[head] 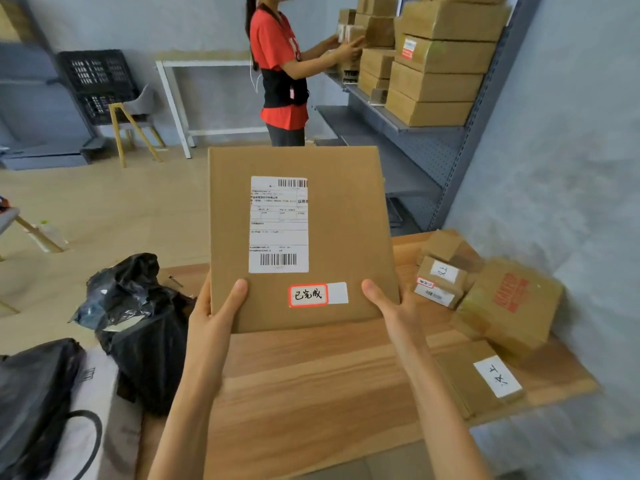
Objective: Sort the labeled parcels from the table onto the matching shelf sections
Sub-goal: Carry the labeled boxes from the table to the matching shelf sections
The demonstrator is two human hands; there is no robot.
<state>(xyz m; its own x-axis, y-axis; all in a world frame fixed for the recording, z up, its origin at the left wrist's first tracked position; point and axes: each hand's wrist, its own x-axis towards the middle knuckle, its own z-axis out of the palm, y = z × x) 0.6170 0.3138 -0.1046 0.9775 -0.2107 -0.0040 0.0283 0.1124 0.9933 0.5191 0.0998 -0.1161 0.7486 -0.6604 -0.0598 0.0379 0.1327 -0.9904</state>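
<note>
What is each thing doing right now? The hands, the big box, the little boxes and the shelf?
Left hand: grips the big box.
Right hand: grips the big box.
Big box: closed, held up, label showing.
Small boxes: closed, lying on the table.
Shelf: stacked with boxes.

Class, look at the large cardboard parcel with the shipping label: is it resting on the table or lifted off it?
Lifted. The left hand and right hand grip the parcel at its lower corners, above the table.

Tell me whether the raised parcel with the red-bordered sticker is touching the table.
Cannot tell. In the head view both hands grip the parcel by its lower corners, tilted up, but its bottom edge overlaps the table with no plain gap or contact.
</note>
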